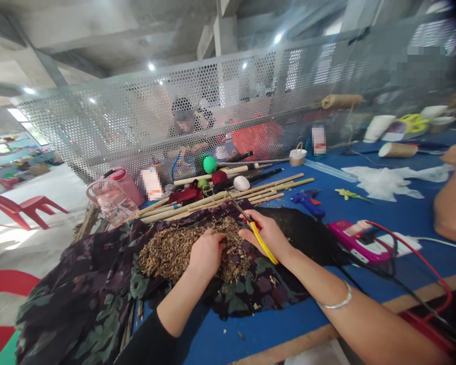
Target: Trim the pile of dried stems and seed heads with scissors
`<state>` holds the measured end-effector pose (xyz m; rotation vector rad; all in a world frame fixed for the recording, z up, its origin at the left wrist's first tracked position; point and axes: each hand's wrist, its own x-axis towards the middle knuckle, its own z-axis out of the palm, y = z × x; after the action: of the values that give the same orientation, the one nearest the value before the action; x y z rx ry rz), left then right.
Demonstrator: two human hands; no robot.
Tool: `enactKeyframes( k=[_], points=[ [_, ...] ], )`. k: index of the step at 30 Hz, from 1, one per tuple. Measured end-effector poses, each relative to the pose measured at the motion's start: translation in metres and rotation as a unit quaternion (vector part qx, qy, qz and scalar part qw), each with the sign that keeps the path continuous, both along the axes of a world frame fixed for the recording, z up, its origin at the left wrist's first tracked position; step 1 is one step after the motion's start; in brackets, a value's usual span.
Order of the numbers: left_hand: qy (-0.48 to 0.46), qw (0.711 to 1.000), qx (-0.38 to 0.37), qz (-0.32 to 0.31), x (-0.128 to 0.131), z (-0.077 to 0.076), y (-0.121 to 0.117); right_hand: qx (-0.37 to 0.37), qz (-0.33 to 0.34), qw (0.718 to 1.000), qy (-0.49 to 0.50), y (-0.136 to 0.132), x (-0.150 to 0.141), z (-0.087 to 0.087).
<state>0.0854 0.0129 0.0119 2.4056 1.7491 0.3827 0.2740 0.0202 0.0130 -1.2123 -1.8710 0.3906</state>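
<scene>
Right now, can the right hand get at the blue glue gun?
Probably yes: the glue gun lies just beyond the right hand, with only flat black cloth and bare tabletop between. But that hand holds a yellow-handled tool, so it would likely need freeing first.

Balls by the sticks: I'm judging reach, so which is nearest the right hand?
The white ball, the rightmost; the bright green ball and dark red ball lie left of it, farther from the right hand.
</scene>
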Motion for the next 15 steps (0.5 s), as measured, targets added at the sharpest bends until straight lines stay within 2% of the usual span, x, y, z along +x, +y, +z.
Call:
enactKeyframes(
  k=[3, 7, 12, 15],
  points=[
    [0.028, 1.0, -0.002, 0.001, 0.003, -0.005, 0.004, -0.008, 0.001, 1.0, -0.002, 0.001, 0.0, -0.001],
    [0.009, 1.0, -0.002, 0.002, 0.002, -0.008, 0.007, -0.008, 0.016, 1.0, -0.009, 0.002, -0.001, -0.005],
    [-0.074, 0.997, 0.017, -0.009, -0.003, -0.004, 0.001, -0.012, 0.019, 1.0, -0.019, 0.002, -0.002, -0.005],
    [-0.175, 0.983, 0.048, 0.004, -0.011, 0.0, -0.006, -0.02, 0.008, 0.998, -0.055, 0.0, -0.005, -0.004]
  ],
)
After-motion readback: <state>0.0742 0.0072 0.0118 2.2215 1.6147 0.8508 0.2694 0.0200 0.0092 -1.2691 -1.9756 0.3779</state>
